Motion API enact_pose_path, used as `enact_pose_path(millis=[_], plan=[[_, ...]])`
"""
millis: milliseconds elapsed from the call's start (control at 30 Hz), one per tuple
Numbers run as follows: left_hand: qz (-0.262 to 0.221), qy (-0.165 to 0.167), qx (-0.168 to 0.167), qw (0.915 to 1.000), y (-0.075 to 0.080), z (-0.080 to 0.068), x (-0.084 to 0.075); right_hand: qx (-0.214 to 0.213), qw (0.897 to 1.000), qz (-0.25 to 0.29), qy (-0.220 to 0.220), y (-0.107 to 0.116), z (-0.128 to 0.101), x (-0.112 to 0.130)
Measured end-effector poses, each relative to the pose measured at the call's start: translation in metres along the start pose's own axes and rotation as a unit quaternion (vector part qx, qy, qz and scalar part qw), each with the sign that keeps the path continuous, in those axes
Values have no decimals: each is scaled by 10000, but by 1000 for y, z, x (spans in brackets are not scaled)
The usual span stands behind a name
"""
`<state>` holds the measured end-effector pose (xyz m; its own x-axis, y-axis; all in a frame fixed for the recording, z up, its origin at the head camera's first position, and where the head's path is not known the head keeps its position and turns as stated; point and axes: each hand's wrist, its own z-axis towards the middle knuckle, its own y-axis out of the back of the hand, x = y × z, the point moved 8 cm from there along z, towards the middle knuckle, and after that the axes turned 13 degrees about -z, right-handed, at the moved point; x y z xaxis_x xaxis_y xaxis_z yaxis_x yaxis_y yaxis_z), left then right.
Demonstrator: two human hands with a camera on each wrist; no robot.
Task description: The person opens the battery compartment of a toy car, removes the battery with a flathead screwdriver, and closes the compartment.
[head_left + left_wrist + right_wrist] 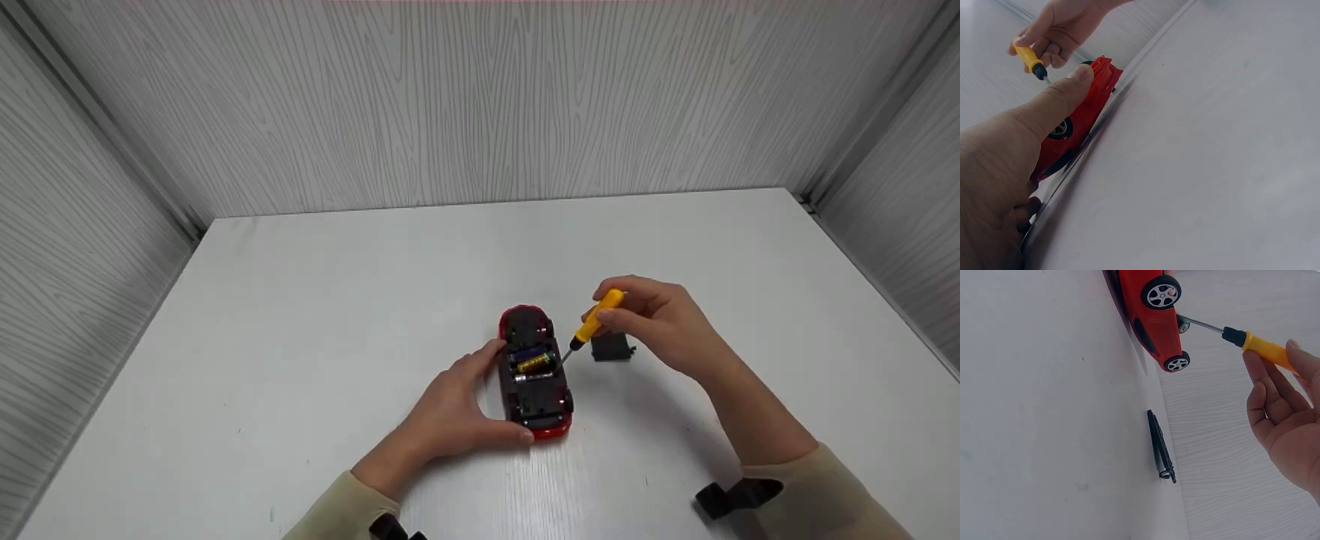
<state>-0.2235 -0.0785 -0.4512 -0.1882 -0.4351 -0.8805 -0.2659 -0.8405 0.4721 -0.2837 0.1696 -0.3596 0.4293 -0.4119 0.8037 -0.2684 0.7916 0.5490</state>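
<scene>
Left hand (pixel 454 409) gripping red car (pixel 540 401) by side and end, right hand (pixel 664 322) pinching screwdriver (pixel 592 325)

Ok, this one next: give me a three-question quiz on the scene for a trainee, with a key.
1. Which hand holds the yellow screwdriver, and which grips the red toy car?
2. True or false: the red toy car stands on its wheels.
3. Where is the black cover? A) fitted on the car; B) on the table beside the car; C) inside the car.

Key
1. The right hand; the left hand.
2. False; its underside faces up.
3. B
</scene>
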Motion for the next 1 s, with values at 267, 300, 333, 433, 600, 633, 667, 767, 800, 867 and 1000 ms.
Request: enact_pose_path(millis=[267, 300, 333, 433, 600, 633, 667, 767, 800, 867, 1000], plan=[[1, -39, -14, 10000, 0, -1, 0, 48, 10000, -58, 11, -4, -1, 3], [1, -17, -13, 10000, 0, -1, 0, 61, 10000, -53, 27, -4, -1, 4], [-3, -15, -9, 10000, 0, -1, 0, 66, 10000, -61, 41, -5, -1, 6], [10, 56, 11, 10000, 0, -1, 0, 58, 9998, -205, 33, -6, -2, 9], [57, 111, 45, 9999, 0, 1, 0, 80, 9986, -516, 21, -11, -4, 16], [54, 100, 43, 9999, 0, 1, -1, 89, 9984, -562, 43, -12, -5, 17], [54, 92, 44, 9999, 0, 1, -1, 95, 9981, -598, 63, -13, -5, 19], [27, 75, 48, 10000, -1, 1, -2, 89, 9973, -727, 100, -15, -7, 22], [27, 68, 43, 10000, 0, 0, -2, 80, 9969, -776, 106, -15, -7, 23], [41, 21, 36, 10000, 0, 0, -3, 73, 9969, -784, 79, -16, -8, 24], [84, -46, 24, 10000, 0, 0, -5, 85, 9962, -860, 109, -20, -8, 28]])
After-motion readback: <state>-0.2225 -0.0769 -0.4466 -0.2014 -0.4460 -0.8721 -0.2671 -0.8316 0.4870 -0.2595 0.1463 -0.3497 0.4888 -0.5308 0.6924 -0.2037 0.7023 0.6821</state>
